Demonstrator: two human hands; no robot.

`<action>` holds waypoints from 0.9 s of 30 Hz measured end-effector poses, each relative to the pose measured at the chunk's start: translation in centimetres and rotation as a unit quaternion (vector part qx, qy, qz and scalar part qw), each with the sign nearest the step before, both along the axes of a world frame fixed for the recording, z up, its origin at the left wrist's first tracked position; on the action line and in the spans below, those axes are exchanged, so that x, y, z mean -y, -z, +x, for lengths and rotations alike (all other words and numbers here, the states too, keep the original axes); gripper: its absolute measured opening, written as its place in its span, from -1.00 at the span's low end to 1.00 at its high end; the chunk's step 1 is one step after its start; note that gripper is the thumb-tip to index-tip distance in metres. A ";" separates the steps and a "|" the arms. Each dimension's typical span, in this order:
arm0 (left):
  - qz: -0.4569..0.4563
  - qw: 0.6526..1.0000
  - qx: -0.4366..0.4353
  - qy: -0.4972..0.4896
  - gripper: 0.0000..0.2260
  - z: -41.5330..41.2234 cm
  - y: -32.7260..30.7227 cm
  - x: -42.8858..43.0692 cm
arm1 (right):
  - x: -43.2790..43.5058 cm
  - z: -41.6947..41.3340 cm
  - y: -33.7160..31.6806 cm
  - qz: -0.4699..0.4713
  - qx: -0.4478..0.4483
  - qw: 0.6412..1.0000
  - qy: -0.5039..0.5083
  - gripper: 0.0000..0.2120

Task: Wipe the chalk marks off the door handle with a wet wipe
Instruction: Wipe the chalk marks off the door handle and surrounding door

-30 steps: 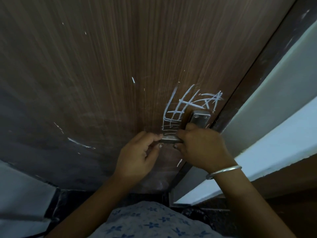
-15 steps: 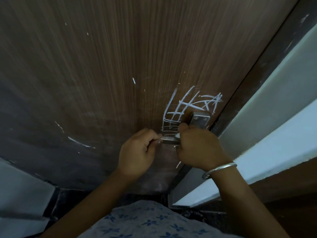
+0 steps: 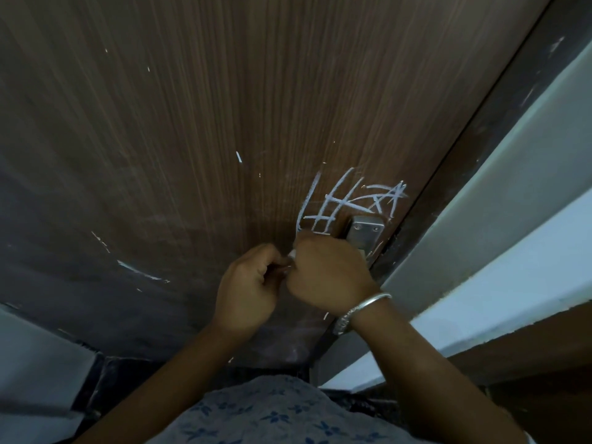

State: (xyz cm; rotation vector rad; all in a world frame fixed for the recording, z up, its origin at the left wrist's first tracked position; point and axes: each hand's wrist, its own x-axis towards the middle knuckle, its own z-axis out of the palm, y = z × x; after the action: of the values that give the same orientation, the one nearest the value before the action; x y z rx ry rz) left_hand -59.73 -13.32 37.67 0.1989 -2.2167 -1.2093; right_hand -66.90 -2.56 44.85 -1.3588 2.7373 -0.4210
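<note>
**Both hands closed at the door handle, chalk on the wood above**

Nearest the camera is the person's pale grey garment printed with small blue flowers point(image 3: 272, 415), and both bare forearms reach up from it towards the door.

The left hand point(image 3: 246, 290) has its fingers curled tight into the palm, with the thumb tucked against them. The fingertips point at the gap between the two hands. What it grips, if anything, is hidden inside the curl, so I cannot tell.

The right hand point(image 3: 330, 274) touches the left hand and sits just beside it. It wears a thin silver metal bangle point(image 3: 365, 307) at the wrist. This hand is closed in a fist, knuckles towards the camera, wrapped round the lever of the brushed-steel door handle point(image 3: 365, 230). The fist covers the lever completely. Only the handle's rectangular mounting plate, with its two screws, shows just above and to the right of the knuckles.

A small white scrap point(image 3: 292, 253) peeks out where the two hands meet. It is too small to tell whether it is the wet wipe.

Behind the hands stands the brown wood-grain laminate door point(image 3: 224, 123). Criss-crossed white chalk marks point(image 3: 349, 200) cover the wood above and to the left of the plate, reaching down to the right hand's knuckles. A few loose white streaks lie farther left on the door.

To the right, a dark brown door frame point(image 3: 480, 129) runs along the door's edge, with a pale grey-white wall point(image 3: 512, 193) beyond it. Dark stone flooring point(image 3: 121, 373) shows at the foot of the door.
</note>
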 end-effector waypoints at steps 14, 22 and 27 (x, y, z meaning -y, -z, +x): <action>0.006 0.998 0.031 -0.061 -0.68 0.4 0.3 -0.8 | -0.1 -1.4 -0.6 -0.011 0.084 0.995 -0.055 -0.84; -0.017 0.996 0.051 -0.074 -0.59 0.4 0.3 -0.5 | -1.0 -2.3 -1.4 0.087 0.051 0.992 -0.073 -0.88; -0.018 0.995 0.067 -0.069 -0.61 0.4 0.3 -0.3 | -2.9 -3.0 -1.9 0.127 0.039 0.991 -0.015 -0.88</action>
State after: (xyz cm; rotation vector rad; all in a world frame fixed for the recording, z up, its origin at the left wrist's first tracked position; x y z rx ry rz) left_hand -59.33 -13.06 37.42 0.4215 -2.2957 -1.1087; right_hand -69.93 0.38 46.78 -1.2889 2.5958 -0.1154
